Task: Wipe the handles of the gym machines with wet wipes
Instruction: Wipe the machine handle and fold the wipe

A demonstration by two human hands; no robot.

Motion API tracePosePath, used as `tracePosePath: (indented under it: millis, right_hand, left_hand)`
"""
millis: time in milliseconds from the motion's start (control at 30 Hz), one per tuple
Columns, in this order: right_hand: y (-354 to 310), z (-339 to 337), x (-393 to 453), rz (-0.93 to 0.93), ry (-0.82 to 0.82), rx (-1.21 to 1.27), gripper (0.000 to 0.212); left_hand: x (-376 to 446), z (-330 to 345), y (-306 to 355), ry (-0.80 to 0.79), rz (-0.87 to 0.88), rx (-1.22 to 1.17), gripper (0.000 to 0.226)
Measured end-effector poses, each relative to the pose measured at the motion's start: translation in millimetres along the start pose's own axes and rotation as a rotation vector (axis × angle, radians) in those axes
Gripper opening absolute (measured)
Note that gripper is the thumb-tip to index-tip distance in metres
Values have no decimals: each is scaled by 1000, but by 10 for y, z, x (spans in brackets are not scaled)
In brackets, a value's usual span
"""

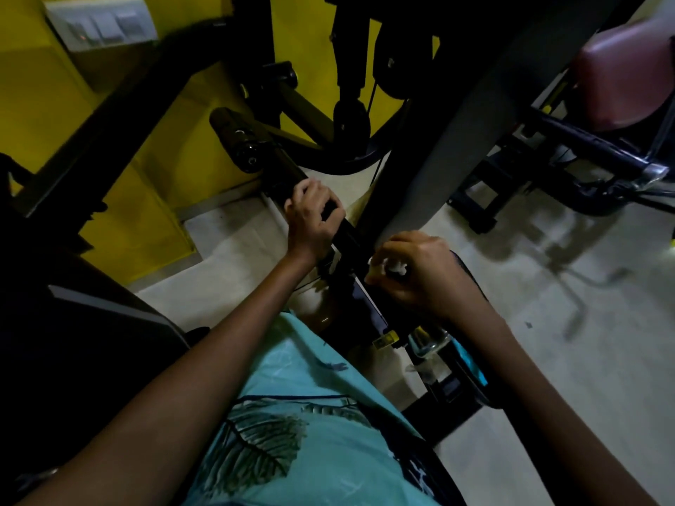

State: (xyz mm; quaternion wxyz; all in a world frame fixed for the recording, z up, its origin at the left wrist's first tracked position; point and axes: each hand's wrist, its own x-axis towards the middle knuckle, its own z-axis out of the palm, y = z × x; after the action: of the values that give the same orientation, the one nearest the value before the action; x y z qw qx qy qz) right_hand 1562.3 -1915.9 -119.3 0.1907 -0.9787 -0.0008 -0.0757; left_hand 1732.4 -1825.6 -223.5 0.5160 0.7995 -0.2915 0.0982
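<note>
A black machine handle bar (281,169) runs diagonally from upper left towards the middle of the view. My left hand (314,217) grips this bar, fingers curled over it. Just below and to the right, my right hand (420,272) holds a crumpled white wet wipe (392,266) and presses it against the lower part of the same bar. Only a small piece of the wipe shows between my fingers. The bar's lower end is hidden behind my right hand.
Black machine frames (431,147) cross the view in front of a yellow wall (54,115). A maroon padded seat (628,74) stands at the upper right. Pale tiled floor (548,304) lies to the right. A white switch panel (102,20) hangs at top left.
</note>
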Motion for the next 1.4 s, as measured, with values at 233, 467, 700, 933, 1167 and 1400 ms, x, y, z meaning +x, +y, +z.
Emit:
tracePosePath:
  millis: [233, 467, 700, 933, 1167, 1400]
  right_hand:
    - [54, -2, 11, -64, -65, 9, 8]
    - [-33, 137, 222, -105, 12, -15, 5]
    - [158, 66, 303, -97, 15, 53, 8]
    - [59, 23, 263, -230, -90, 18, 9]
    - [12, 213, 613, -198, -42, 47, 6]
    - [-67, 224, 537, -197, 0, 62, 10]
  left_hand:
    - [12, 12, -30, -2, 19, 26, 37]
    - [18, -29, -47, -62, 30, 116, 38]
    - [266, -191, -196, -128, 68, 146, 53]
    - [420, -300, -384, -180, -58, 194, 71]
    - [354, -216, -380, -121, -88, 47, 66]
    - [416, -258, -435, -98, -50, 79, 60]
